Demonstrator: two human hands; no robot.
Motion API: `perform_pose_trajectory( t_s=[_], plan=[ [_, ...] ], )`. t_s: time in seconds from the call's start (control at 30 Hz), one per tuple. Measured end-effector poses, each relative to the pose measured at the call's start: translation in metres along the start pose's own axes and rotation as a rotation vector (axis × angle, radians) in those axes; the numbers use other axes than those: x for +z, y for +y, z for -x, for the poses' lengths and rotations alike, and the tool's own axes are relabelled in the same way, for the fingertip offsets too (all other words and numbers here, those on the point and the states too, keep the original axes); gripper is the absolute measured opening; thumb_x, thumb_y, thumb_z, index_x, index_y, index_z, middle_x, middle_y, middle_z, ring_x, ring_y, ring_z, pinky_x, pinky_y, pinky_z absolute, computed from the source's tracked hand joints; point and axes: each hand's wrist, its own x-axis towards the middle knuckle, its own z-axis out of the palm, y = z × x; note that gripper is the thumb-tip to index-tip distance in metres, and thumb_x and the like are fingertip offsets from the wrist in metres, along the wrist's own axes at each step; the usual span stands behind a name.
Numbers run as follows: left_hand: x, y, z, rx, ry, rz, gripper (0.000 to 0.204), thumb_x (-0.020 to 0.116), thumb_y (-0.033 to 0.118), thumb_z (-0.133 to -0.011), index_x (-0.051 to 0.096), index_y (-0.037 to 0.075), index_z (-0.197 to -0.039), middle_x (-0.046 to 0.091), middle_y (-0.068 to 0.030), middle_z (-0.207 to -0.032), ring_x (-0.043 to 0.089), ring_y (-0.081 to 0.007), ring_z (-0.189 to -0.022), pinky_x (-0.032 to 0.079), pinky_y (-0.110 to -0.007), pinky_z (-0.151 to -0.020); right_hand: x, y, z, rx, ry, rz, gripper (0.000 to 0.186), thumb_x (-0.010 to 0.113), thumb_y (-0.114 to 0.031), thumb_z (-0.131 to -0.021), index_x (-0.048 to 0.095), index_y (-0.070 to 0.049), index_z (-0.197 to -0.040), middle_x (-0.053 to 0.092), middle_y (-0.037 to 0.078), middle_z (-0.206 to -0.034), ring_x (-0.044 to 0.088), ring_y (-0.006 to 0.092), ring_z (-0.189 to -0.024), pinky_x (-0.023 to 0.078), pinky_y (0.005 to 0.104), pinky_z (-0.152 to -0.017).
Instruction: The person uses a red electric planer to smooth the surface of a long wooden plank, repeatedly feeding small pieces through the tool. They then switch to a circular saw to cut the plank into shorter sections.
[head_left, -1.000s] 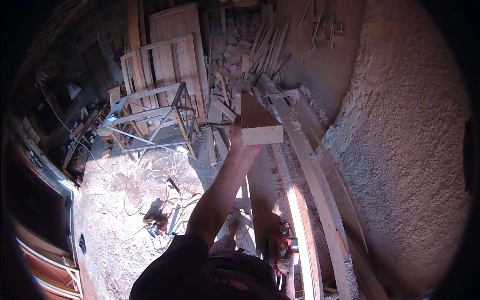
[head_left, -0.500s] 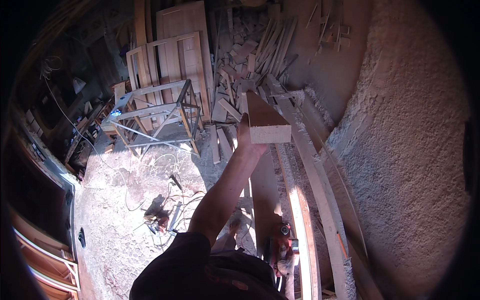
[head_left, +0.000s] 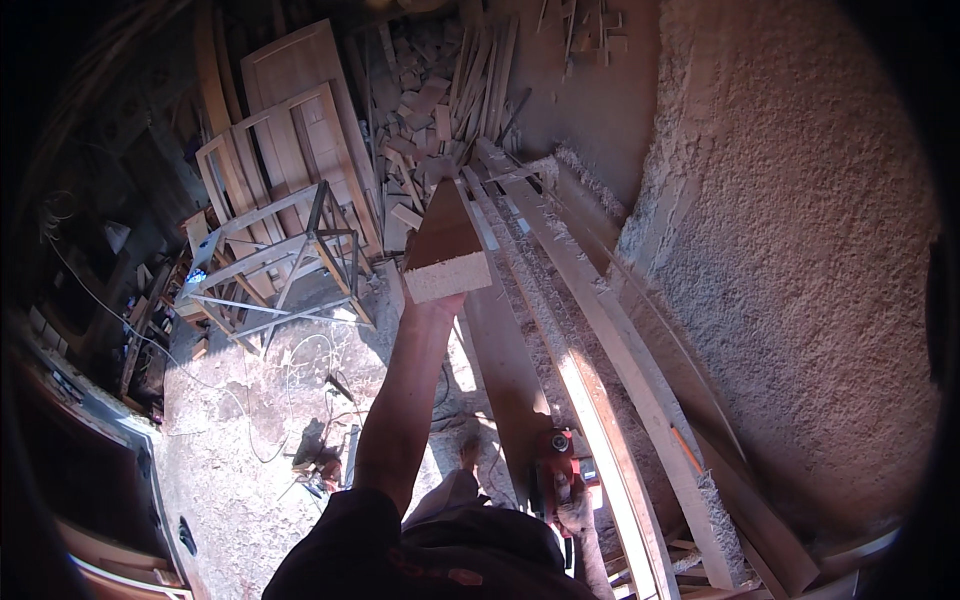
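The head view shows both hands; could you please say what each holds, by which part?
The left hand holds a wooden beam by its near end, from below. The right hand holds a red power tool, seemingly by its near end.

Over on the right a rough, heavily textured wall [head_left: 800,250] rises grainy and pale, and beyond it a smoother brown wall [head_left: 585,110] stands in shade, with a jumbled heap of wood offcuts [head_left: 425,110] piled to its left. Beside that heap, tall wooden door panels [head_left: 300,70] lean at a slant behind an open, cross-braced wooden stand [head_left: 332,265]. Hard sunlight whitens the mottled floor [head_left: 225,450], broken by dark shadows, while the far left sits in deep gloom.
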Motion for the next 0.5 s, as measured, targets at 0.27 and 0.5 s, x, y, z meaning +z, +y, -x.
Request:
perform_pose_trajectory(
  t_s=[0.27, 0.5],
  plan=[
    [-0.185, -0.075, 0.12, -0.539, 0.501, -0.648, 0.054, 0.059, 0.05, -0.103, 0.062, 0.006, -0.134, 0.073, -0.0089, -0.113, 0.074, -0.0204, -0.093, 0.062, -0.038, -0.077, -0.035, -0.039, 0.029, 0.117, 0.018, -0.357, 0.05, 0.06, -0.052, -0.103, 0.062, -0.002, -0.103, 0.054, -0.002, -0.061, 0.051, 0.005, -0.048, 0.039, 0.0247, -0.041],
    [-0.304, -0.158, 0.204, -0.714, 0.61, -1.439, 0.071, 0.046, 0.063, -0.101, 0.042, 0.019, -0.157, 0.046, -0.0243, -0.153, 0.048, -0.0407, -0.139, 0.045, -0.05, -0.107, -0.058, -0.069, 0.08, 0.116, 0.007, -0.16, 0.054, 0.06, -0.054, -0.102, 0.063, 0.0, -0.102, 0.055, 0.001, -0.06, 0.055, 0.0096, -0.05, 0.043, 0.0298, -0.046]
  ],
)
